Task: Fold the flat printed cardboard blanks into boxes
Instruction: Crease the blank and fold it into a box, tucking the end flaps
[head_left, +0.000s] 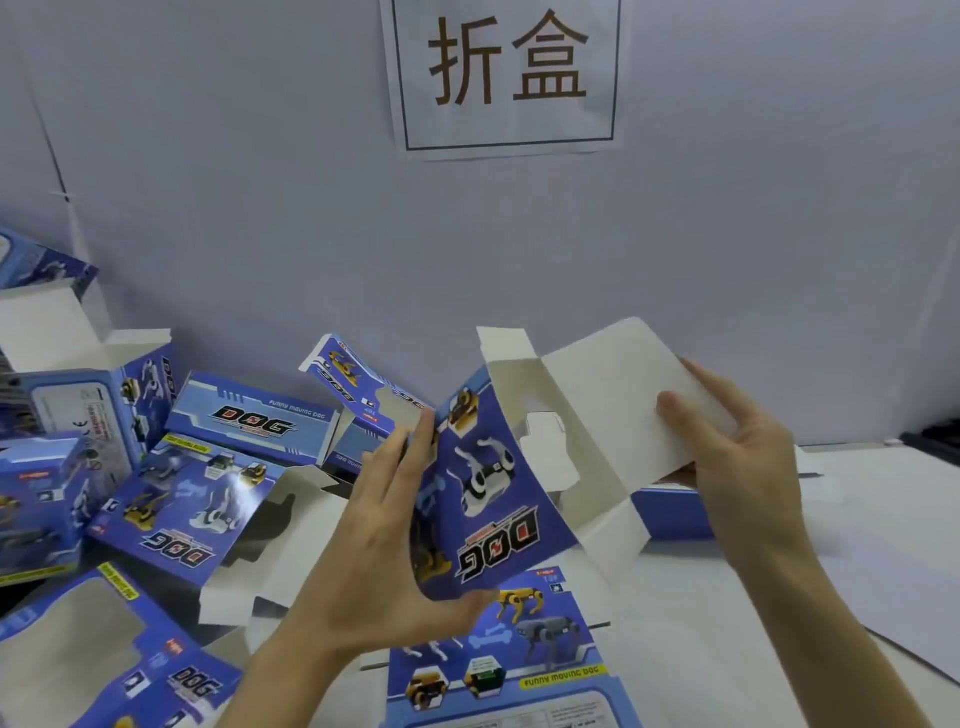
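Note:
I hold a blue printed cardboard blank (493, 493) with "DOG" lettering in the air above the table, partly opened, its white inside (597, 395) facing me. My left hand (384, 530) grips the blue printed panel at its left edge, thumb underneath near the bottom. My right hand (727, 457) pinches the large white panel at the right, thumb on top and fingers behind. Another flat blank (519, 660) lies on the table right under the held one.
Several folded and half-folded blue boxes (104, 415) are heaped at the left, some with open white flaps. A further flat blue piece (670, 514) lies behind my right hand. The white table (857, 545) stretches right. A paper sign (506, 73) hangs on the wall.

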